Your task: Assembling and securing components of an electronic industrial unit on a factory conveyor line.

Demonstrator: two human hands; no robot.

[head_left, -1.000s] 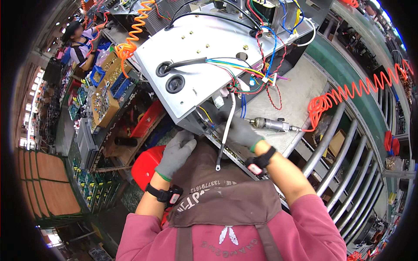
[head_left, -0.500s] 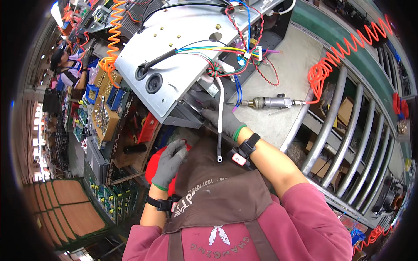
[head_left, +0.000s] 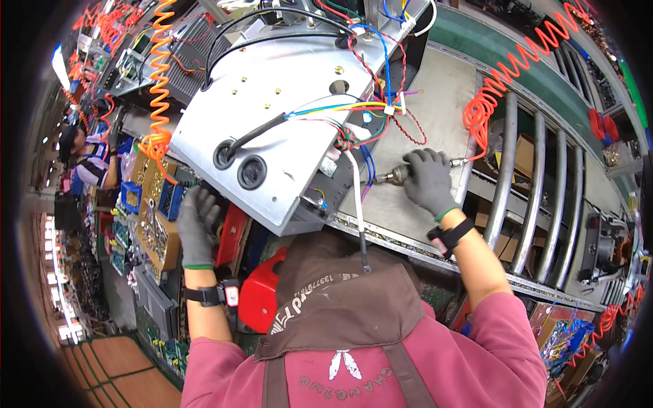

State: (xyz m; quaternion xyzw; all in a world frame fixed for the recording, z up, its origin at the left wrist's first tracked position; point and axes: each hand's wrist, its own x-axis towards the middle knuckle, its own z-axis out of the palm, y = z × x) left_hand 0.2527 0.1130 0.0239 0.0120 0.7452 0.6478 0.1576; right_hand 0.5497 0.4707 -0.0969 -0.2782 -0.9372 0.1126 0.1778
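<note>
My right hand, in a grey glove, is closed over the air screwdriver lying on the bench; only its front end shows past my fingers. My left hand, gloved too, is raised beside the red tray and the parts bins, fingers loosely bent with nothing visible in them. Between my hands sits a silver sheet-metal housing with two black rubber grommets. A black cable runs out of one grommet into coloured wires. A white-sleeved cable hangs over its near side toward my apron.
An orange coiled air hose leads to the screwdriver; another coiled hose hangs at left. Metal rollers lie at right. Cardboard bins of small hardware stand left, where a co-worker is. A red stool is near my left forearm.
My right hand has left the housing's near corner and gone right onto the screwdriver. My left hand has moved up and left toward the bins. The view has shifted a little.
</note>
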